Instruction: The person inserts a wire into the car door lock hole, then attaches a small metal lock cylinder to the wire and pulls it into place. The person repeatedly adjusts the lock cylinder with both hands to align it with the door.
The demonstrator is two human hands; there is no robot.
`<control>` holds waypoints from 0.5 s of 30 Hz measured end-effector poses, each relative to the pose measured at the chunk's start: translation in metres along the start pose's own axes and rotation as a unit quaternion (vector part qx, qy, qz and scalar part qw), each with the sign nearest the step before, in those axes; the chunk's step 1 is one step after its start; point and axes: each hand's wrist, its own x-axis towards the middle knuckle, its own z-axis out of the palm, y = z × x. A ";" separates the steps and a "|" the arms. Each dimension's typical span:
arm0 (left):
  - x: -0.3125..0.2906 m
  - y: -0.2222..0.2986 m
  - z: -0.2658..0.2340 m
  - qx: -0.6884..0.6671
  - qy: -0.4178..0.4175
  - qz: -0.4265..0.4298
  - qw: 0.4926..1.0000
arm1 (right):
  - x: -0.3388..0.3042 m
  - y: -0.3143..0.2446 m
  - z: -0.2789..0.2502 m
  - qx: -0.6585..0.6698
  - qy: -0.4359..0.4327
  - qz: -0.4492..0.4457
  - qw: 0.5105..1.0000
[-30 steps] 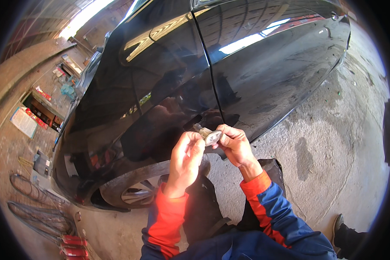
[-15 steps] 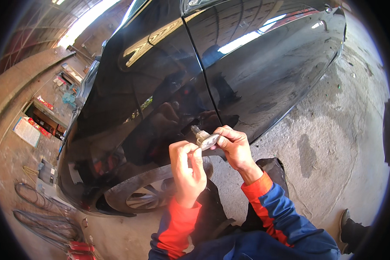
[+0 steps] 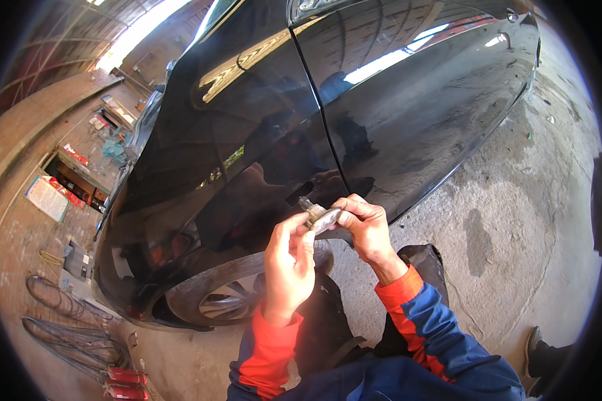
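Observation:
Between my hands is a small side marker lamp (image 3: 324, 220) with a pale, clear lens and a socket end pointing toward the car. My right hand (image 3: 369, 230) is closed, pinching the lens's right end between thumb and fingers. From the other side, the thumb and forefinger of my left hand (image 3: 289, 267) close on the lamp's near left end. Just beyond the lamp, the black car's front fender (image 3: 247, 160) shows a dark narrow slot (image 3: 298, 193). The lamp's underside is hidden by my fingers.
Below my left hand is the front wheel (image 3: 231, 299). A black door (image 3: 408, 127) adjoins the fender. Coiled hoses (image 3: 73, 341) and red objects (image 3: 126, 384) lie at lower left. Another person's shoe (image 3: 534, 344) stands on the concrete floor (image 3: 475, 200) at right.
My left thumb and forefinger have closed in further on the lamp, which has tilted slightly. The whole view has shifted a little, with the car appearing farther right.

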 end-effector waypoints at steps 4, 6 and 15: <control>0.002 0.001 -0.002 0.082 0.010 0.056 0.995 | 0.001 0.000 -0.002 -0.015 -0.004 -0.006 1.000; 0.001 0.003 -0.001 0.104 0.019 0.068 0.992 | 0.002 0.000 -0.004 -0.025 -0.005 -0.013 1.000; 0.006 0.012 -0.009 0.123 0.000 0.064 0.990 | 0.004 -0.002 -0.008 -0.073 -0.023 -0.043 0.996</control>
